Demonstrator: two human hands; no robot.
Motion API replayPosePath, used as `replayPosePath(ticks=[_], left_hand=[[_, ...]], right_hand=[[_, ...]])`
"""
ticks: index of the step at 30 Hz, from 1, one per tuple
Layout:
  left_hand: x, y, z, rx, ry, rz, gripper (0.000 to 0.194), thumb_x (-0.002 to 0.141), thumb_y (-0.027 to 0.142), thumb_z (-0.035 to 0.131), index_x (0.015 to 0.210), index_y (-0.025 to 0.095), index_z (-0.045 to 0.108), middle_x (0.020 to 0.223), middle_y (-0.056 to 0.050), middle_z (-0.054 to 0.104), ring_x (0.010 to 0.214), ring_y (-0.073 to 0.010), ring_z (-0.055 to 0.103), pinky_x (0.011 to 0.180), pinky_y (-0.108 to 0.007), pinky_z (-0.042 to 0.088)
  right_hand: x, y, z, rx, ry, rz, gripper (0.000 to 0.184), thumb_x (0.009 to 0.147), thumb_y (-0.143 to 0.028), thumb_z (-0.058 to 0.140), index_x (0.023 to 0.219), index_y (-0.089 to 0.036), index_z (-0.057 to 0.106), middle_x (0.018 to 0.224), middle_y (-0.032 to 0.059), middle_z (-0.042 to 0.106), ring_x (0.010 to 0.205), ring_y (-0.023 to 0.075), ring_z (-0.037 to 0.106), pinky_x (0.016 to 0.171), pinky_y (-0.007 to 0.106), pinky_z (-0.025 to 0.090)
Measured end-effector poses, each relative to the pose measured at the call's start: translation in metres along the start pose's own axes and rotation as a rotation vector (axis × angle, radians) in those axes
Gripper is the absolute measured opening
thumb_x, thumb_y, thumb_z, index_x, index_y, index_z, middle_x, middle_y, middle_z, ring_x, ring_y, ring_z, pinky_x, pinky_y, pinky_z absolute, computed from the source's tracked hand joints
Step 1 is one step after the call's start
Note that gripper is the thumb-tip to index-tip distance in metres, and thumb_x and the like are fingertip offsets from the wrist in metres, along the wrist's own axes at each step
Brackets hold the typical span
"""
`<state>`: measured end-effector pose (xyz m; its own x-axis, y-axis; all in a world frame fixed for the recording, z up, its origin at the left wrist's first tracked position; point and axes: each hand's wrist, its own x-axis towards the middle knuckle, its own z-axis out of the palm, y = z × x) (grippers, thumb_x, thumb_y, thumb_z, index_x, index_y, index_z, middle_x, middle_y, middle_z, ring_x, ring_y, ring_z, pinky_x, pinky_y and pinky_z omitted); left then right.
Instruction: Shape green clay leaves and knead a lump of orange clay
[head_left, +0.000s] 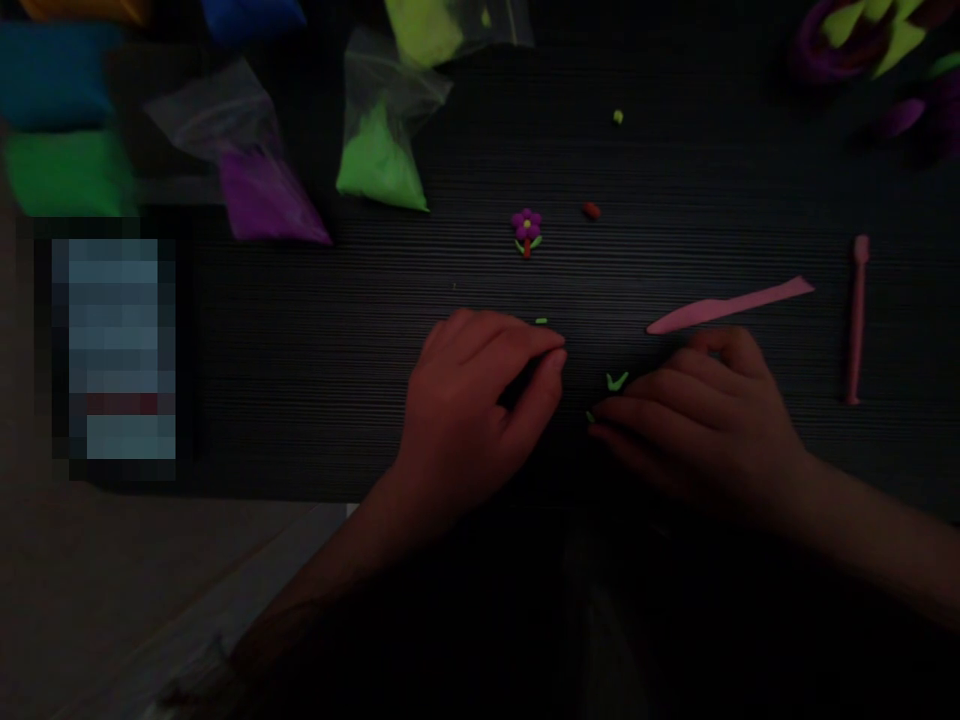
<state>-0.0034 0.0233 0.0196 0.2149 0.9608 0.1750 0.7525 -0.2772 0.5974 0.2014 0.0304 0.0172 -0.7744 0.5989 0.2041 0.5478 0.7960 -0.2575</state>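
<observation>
My right hand [694, 420] pinches a tiny green clay piece [590, 418] at its fingertips, low over the dark table. Right above those fingertips lies a V-shaped green clay piece [616, 382]. My left hand [484, 385] has thumb and forefinger brought together; anything between them is too small to make out. A short green clay strip [541, 321] rests just beyond its forefinger. Farther back is a small clay flower [526, 228] with purple petals, a yellow centre, a red stem and green leaves. A pink modelling knife [727, 306] lies beyond my right hand.
A red clay bit [592, 211] and a yellow-green ball [618, 117] lie farther back. Another pink tool [857, 320] is at the right. Bags of purple clay [270, 195] and green clay [382, 165] stand at back left. A blurred-out rectangle [112, 350] sits near the left edge.
</observation>
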Motion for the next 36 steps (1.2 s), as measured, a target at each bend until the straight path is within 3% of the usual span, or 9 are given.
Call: replayPosePath(ticks=[8, 14, 23, 36], left_hand=[[0.0, 0.002, 0.0, 0.009, -0.007, -0.02, 0.016, 0.081, 0.025, 0.049, 0.088, 0.019, 0.063, 0.083, -0.001, 0.066, 0.08, -0.0146, 0.058, 0.076, -0.03, 0.043], [0.0, 0.002, -0.001, -0.02, -0.011, 0.042, 0.015, 0.081, 0.024, 0.05, 0.087, 0.018, 0.062, 0.083, -0.001, 0.065, 0.081, -0.014, 0.057, 0.076, -0.03, 0.043], [-0.002, 0.008, -0.002, -0.14, -0.166, 0.145, 0.014, 0.08, 0.028, 0.052, 0.088, 0.021, 0.062, 0.083, -0.002, 0.065, 0.081, -0.0139, 0.057, 0.076, -0.03, 0.043], [0.0, 0.009, -0.003, -0.183, -0.24, 0.166, 0.011, 0.081, 0.026, 0.052, 0.085, 0.023, 0.063, 0.081, 0.0, 0.065, 0.081, -0.0127, 0.056, 0.075, -0.029, 0.042]], right_hand=[[0.0, 0.0, -0.001, 0.019, -0.012, -0.031, 0.015, 0.077, -0.025, 0.059, 0.092, -0.023, 0.059, 0.073, -0.0019, 0.063, 0.067, 0.015, 0.049, 0.072, 0.036, 0.034], [-0.001, 0.002, -0.001, 0.05, 0.009, -0.003, 0.017, 0.076, -0.024, 0.06, 0.093, -0.022, 0.059, 0.075, -0.001, 0.063, 0.068, 0.0146, 0.05, 0.073, 0.037, 0.034], [-0.001, 0.004, -0.009, 0.06, 0.102, 0.036, 0.019, 0.075, -0.022, 0.062, 0.094, -0.023, 0.059, 0.078, -0.0007, 0.066, 0.067, 0.014, 0.052, 0.071, 0.036, 0.034], [0.0, 0.002, -0.014, 0.054, 0.138, 0.016, 0.02, 0.074, -0.02, 0.063, 0.093, -0.024, 0.06, 0.074, -0.0017, 0.066, 0.064, 0.0128, 0.053, 0.07, 0.036, 0.036]])
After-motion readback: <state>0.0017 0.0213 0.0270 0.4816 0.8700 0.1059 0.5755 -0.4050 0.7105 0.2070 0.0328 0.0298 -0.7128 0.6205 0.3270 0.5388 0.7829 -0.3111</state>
